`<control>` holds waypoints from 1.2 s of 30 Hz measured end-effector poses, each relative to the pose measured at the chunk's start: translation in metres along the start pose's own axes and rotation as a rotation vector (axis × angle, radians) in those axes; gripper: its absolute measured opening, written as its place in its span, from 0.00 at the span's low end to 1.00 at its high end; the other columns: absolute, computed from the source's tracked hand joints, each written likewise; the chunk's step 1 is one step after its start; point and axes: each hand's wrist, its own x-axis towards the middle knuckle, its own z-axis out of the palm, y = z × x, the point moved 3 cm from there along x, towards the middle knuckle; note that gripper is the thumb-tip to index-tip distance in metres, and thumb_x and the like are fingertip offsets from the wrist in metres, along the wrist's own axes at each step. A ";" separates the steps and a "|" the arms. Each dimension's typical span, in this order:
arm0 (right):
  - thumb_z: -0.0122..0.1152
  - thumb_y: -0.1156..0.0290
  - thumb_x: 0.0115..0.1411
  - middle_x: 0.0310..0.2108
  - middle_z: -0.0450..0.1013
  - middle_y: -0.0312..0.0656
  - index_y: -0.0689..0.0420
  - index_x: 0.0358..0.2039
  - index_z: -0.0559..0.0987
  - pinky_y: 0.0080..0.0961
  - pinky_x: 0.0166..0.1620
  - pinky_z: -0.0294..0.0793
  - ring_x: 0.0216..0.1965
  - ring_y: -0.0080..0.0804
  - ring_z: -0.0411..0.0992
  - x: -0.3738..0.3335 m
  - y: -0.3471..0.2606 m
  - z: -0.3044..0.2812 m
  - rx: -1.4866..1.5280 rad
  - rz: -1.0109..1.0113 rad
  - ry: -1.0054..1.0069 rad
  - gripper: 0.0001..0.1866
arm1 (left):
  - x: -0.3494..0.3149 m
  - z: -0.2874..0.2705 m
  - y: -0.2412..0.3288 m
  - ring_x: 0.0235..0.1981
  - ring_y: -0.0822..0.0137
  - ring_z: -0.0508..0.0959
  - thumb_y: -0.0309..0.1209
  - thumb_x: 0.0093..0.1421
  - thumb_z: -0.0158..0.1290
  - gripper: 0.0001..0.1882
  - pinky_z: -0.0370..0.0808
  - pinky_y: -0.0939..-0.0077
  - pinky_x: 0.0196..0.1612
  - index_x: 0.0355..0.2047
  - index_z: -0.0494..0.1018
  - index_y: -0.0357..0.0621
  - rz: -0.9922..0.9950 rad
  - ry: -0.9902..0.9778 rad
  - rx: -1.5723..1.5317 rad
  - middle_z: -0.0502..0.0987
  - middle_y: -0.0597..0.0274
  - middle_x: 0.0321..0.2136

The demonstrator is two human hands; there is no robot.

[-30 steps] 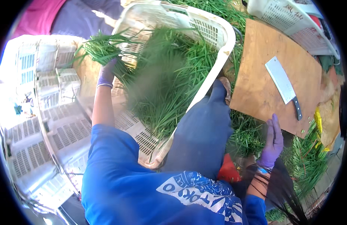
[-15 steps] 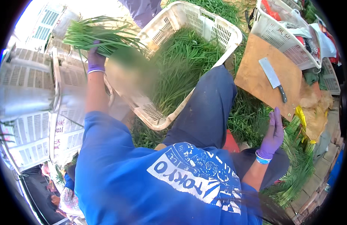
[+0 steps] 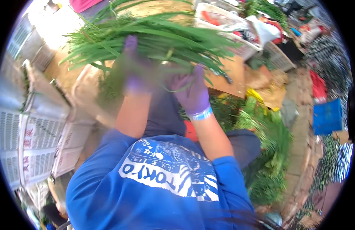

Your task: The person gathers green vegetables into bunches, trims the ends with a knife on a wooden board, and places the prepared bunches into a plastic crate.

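My left hand (image 3: pixel 136 74), in a purple glove, grips a large bunch of garlic chives (image 3: pixel 162 38) by its middle, the thumb lying over the leaves. The long flat leaves spread sideways in front of me. My right hand (image 3: pixel 192 94), also gloved in purple, is up against the bunch's near side. One of its fingers points upward and loose leaves cross the others; smearing hides whether they pinch any. Behind the bunch, the wooden board (image 3: pixel 235 76) and the knife (image 3: pixel 228 78) on it are partly covered.
White plastic crates (image 3: pixel 43 142) are stacked at my left. More garlic chives (image 3: pixel 267 157) lie on the ground at right, by a yellow strip (image 3: pixel 256 96) and brown wrapping (image 3: pixel 277 86). A filled white crate (image 3: pixel 219 21) stands beyond the board; a blue box (image 3: pixel 327 117) sits far right.
The bunch in my left hand has come from the far left to the front middle. My right hand has left the board's near edge and risen to the bunch. The view has swung rightward.
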 end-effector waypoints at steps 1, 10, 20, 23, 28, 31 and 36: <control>0.49 0.50 0.55 0.45 0.66 0.39 0.55 0.46 0.66 0.35 0.52 0.58 0.48 0.32 0.62 0.007 -0.024 0.008 0.022 -0.147 -0.024 0.25 | -0.014 0.005 -0.014 0.38 0.64 0.71 0.36 0.52 0.48 0.17 0.72 0.67 0.40 0.41 0.66 0.42 0.084 -0.048 0.233 0.70 0.58 0.38; 0.53 0.67 0.53 0.29 0.72 0.38 0.62 0.47 0.68 0.21 0.36 0.70 0.32 0.24 0.69 -0.066 -0.190 0.055 -0.691 -0.445 0.028 0.21 | -0.158 -0.051 -0.120 0.39 0.60 0.72 0.33 0.53 0.49 0.16 0.68 0.69 0.44 0.42 0.69 0.43 -0.208 -1.660 0.748 0.71 0.55 0.38; 0.48 0.79 0.52 0.33 0.73 0.40 0.65 0.41 0.72 0.21 0.32 0.72 0.29 0.25 0.71 -0.064 -0.205 0.085 -1.426 -0.641 -0.099 0.14 | -0.029 0.107 -0.009 0.54 0.62 0.61 0.27 0.51 0.51 0.34 0.54 0.71 0.57 0.57 0.50 0.40 -0.094 -0.855 0.250 0.61 0.51 0.52; 0.57 0.69 0.52 0.31 0.74 0.41 0.62 0.39 0.73 0.25 0.36 0.71 0.32 0.28 0.72 -0.040 -0.202 0.068 -1.423 -0.672 0.065 0.14 | -0.061 0.161 -0.029 0.56 0.60 0.58 0.33 0.43 0.59 0.49 0.55 0.69 0.56 0.59 0.40 0.42 0.214 -0.974 0.429 0.57 0.48 0.54; 0.53 0.72 0.53 0.20 0.70 0.34 0.58 0.40 0.75 0.15 0.22 0.65 0.19 0.17 0.67 -0.052 -0.191 0.111 -1.035 -0.789 0.031 0.12 | -0.133 0.115 -0.107 0.48 0.53 0.67 0.33 0.33 0.64 0.57 0.64 0.65 0.51 0.59 0.38 0.43 0.113 -0.873 0.747 0.61 0.45 0.50; 0.51 0.73 0.54 0.18 0.70 0.36 0.60 0.36 0.75 0.16 0.20 0.66 0.17 0.20 0.67 -0.047 -0.193 0.114 -1.075 -0.901 0.069 0.09 | -0.132 0.074 -0.156 0.46 0.63 0.68 0.34 0.36 0.65 0.49 0.65 0.72 0.49 0.56 0.49 0.40 -0.183 -0.986 0.753 0.66 0.52 0.47; 0.53 0.70 0.53 0.16 0.70 0.40 0.62 0.22 0.74 0.18 0.18 0.65 0.13 0.26 0.66 -0.040 -0.248 0.139 -1.029 -0.961 0.107 0.08 | -0.148 0.041 -0.152 0.36 0.70 0.72 0.24 0.47 0.55 0.30 0.69 0.76 0.41 0.51 0.58 0.40 -0.798 -1.096 0.555 0.73 0.60 0.34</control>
